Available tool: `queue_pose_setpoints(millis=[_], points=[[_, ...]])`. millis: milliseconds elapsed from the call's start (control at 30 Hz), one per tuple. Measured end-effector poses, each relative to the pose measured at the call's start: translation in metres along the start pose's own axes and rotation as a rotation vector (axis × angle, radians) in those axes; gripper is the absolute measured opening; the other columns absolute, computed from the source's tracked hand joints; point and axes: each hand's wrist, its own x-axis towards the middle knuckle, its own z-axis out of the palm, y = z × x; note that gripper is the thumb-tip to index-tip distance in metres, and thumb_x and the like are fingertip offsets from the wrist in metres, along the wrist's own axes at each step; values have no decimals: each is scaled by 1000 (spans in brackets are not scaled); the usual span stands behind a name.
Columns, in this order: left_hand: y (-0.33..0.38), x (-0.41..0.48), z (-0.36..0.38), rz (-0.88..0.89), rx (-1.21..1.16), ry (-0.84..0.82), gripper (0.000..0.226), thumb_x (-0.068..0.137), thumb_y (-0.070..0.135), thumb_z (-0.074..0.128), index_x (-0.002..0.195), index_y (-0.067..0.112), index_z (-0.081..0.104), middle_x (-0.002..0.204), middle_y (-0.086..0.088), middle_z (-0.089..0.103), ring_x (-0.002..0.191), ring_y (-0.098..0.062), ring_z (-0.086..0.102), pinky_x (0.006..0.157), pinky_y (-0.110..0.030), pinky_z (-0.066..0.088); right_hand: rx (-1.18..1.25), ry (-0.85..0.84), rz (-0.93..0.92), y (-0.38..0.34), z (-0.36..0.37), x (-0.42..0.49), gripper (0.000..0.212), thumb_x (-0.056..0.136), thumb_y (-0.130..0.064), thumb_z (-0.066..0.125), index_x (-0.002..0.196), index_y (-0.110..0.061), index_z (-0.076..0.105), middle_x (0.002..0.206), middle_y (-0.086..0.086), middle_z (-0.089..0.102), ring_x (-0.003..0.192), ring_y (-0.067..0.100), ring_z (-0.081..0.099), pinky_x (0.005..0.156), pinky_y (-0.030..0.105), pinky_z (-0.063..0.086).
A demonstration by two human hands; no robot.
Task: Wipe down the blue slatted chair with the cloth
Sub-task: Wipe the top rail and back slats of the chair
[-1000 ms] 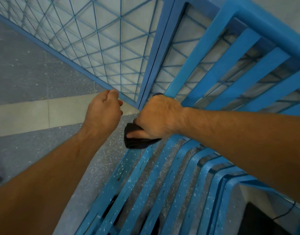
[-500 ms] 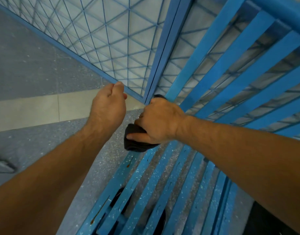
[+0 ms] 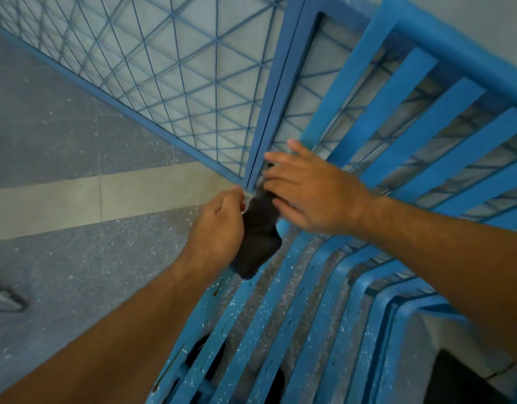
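Upper end of cloth [image 3: 258, 243] hidden under right hand [image 3: 312, 193]. Left hand [image 3: 219, 225] fingertips not visible at cloth's left edge. Right of and below cloth, chair [image 3: 350, 77] cut off by frame edges. Dark shapes [image 3: 206, 357] under slats below cloth: not identifiable.

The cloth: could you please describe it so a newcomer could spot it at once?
Find the blue slatted chair at right. Where seat meets back, the left hand grips the cloth, beside the right hand. It is dark, soft and crumpled; the chair is hard and blue.

Two hands — left hand [image 3: 219, 225], right hand [image 3: 312, 196]; one cloth [image 3: 258, 243]; one chair [image 3: 379, 109].
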Motion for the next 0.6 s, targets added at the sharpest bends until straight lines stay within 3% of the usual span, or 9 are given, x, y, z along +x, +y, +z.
queue_pose_setpoints(millis=[100,167,233,267,300,367,433,500,600], points=[[-2,3,12,240,520,-148,31,93,52,39,95,25,55,84,1,61,74,-15,57,63,-32,44,206,265,378,-1,-8,-26,12,88,-10,63,96,-4,69,93,10,66,91,27,63,88,26,46],[-12,0,24,313,742,-165,37,93,53,48,115,24,45,92,4,56,76,-16,56,63,-33,45,383,349,847,-10,0,-30,12,89,-24,65,93,-13,68,86,0,66,77,15,61,71,9,41],[-16,3,34,318,832,-54,45,90,53,55,116,19,41,93,3,50,77,-19,52,64,-34,45,772,355,1279,-9,18,-21,29,87,-48,62,87,-19,67,84,-2,70,75,10,64,74,10,48],[-16,7,37,321,850,4,42,89,52,57,110,19,42,89,2,50,75,-21,52,63,-34,45,1008,372,1380,-5,28,-15,38,85,-57,59,84,-19,66,83,0,72,77,14,68,78,23,55],[-12,13,40,315,855,36,39,89,52,57,103,19,43,86,1,52,73,-22,54,62,-33,47,1184,397,1413,-3,35,-9,44,85,-61,56,84,-19,66,84,2,73,80,19,71,77,36,58],[-4,26,39,259,813,-21,35,87,51,60,93,18,53,78,0,59,67,-18,59,58,-28,49,1249,465,1366,-5,42,1,52,86,-64,50,87,-15,67,84,5,75,81,22,72,72,42,58],[0,32,32,134,653,-175,32,86,50,65,82,18,64,73,2,64,58,-6,59,51,-18,48,1067,524,1298,-12,43,2,52,93,-57,50,86,-9,69,82,6,74,79,20,71,71,37,56],[-1,33,27,68,600,-256,28,87,45,65,75,20,64,71,4,65,55,-2,57,45,-9,43,1013,528,1261,-16,46,-2,48,95,-53,52,76,-11,67,72,-1,69,70,11,66,67,29,53],[-4,30,36,263,800,-120,20,89,30,61,100,13,57,90,-7,63,73,-19,62,56,-23,45,1095,340,1252,-21,42,1,47,92,-52,59,60,-18,58,55,-11,56,53,3,52,54,21,44]])
